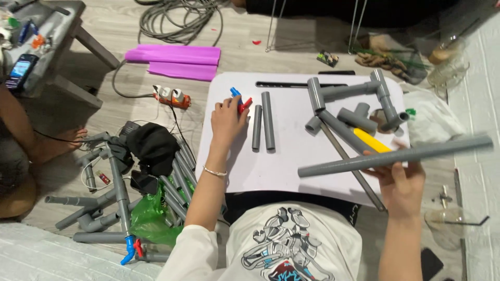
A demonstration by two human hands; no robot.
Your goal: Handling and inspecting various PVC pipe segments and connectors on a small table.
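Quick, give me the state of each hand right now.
Left hand: closed on a blue and red valve on the white table.
Right hand: closed around a long grey pipe, held above the table.

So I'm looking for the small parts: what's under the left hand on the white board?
Under the left hand on the white board, a small blue and red piece pokes out past the fingers. The hand covers the rest of it, so its full shape can't be seen.
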